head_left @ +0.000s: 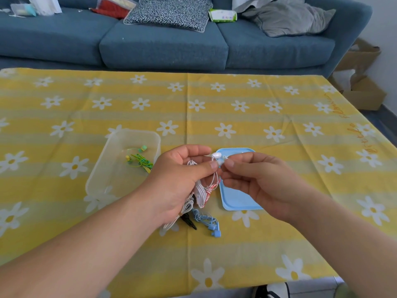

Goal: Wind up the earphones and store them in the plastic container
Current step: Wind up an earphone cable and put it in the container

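Yellow daisy-print cloth (279, 108) covers the table. At nine o'clock of my hands, the clear, round-cornered plastic container (101, 168) holds one wound green set (140, 161): I judge one stored, several left. The matte blue lid (236, 196) lies at three o'clock. My left hand (178, 181) grips a glossy white bundle (200, 190); my right hand (255, 179) pinches its thin cable. At six o'clock, the blue earphones (207, 220) lie loose.

yellow daisy cloth (214, 108), blue lid (236, 198), green earphones (140, 161)

One container (103, 179), one lid (236, 196), one green earphone set (141, 161), one blue set (207, 221), one white-red set (203, 190).
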`<state>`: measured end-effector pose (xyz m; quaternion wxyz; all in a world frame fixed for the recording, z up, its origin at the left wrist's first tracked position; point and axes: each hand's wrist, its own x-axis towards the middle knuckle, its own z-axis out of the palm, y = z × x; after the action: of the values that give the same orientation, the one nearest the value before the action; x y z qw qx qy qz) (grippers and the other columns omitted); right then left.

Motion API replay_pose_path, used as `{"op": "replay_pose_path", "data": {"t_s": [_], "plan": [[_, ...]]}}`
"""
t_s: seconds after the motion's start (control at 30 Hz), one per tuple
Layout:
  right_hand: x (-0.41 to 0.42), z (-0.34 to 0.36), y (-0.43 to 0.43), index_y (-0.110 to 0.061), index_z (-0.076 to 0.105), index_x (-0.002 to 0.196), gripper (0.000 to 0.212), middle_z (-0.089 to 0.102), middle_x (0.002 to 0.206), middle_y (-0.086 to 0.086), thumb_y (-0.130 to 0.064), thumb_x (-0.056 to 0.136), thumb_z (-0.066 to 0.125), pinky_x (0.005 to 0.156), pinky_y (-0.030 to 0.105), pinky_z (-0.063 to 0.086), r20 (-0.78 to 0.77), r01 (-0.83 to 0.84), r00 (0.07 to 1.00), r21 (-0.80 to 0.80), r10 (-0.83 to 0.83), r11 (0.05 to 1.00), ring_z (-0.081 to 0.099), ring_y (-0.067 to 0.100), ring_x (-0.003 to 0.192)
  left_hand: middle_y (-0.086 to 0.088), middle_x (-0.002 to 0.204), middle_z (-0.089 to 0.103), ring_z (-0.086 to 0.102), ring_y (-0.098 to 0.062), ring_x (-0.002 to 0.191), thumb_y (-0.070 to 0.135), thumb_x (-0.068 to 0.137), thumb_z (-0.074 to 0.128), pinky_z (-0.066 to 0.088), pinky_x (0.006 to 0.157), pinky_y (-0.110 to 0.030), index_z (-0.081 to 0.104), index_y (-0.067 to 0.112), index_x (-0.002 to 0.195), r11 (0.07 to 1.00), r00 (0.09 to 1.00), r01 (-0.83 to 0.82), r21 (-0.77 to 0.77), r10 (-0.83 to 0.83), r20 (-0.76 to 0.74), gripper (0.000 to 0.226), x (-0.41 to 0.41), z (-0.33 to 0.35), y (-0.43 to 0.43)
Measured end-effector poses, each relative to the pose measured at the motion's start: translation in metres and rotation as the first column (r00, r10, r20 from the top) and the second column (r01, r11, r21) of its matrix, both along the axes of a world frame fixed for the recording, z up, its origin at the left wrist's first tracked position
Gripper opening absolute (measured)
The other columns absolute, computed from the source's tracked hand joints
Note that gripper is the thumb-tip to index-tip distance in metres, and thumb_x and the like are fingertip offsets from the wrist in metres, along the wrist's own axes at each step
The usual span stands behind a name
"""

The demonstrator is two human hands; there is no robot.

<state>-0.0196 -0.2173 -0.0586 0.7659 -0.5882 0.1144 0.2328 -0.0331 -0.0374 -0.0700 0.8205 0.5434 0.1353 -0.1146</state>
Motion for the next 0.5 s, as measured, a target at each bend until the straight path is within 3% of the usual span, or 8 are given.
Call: {"op": "replay_pose_path", "data": {"t_s": [0.4, 0.5], "plan": [[-0.0029, -0.0004, -0.0010, -0.003, 0.079, 0.083, 0.009, 0.076, 0.090, 0.022, -0.005, 0.075, 0.075, 0.072, 0.028, 0.062, 0.096, -0.039, 0.994, -0.037, 0.043, 0.999, 0.074, 0.025, 0.082, -0.013, 0.093, 0.077, 0.076, -0.025, 0.078, -0.007, 0.082, 0.077, 0.063, 0.068, -0.031, 0.070, 0.005, 0.108, 0.999, 0.999, -0.010, 0.037, 0.008, 0.046, 0.029, -0.0009, 0.0007, -0.0006], [-0.0054, -0.0003, 0.0004, 0.002, 0.077, 0.087, 0.008, 0.076, 0.090, 0.024, 0.001, 0.081, 0.073, 0.071, 0.028, 0.061, 0.145, -0.026, 0.989, -0.068, 0.036, 0.997, 0.075, 0.026, 0.082, -0.012, 0.091, 0.077, 0.077, -0.025, 0.079, -0.008, 0.082, 0.077, 0.062, 0.069, -0.031, 0.070, 0.005, 0.107, 0.999, 0.999, -0.012, 0.031, 0.010, 0.040, 0.029, -0.0011, -0.0001, -0.0015]]}}
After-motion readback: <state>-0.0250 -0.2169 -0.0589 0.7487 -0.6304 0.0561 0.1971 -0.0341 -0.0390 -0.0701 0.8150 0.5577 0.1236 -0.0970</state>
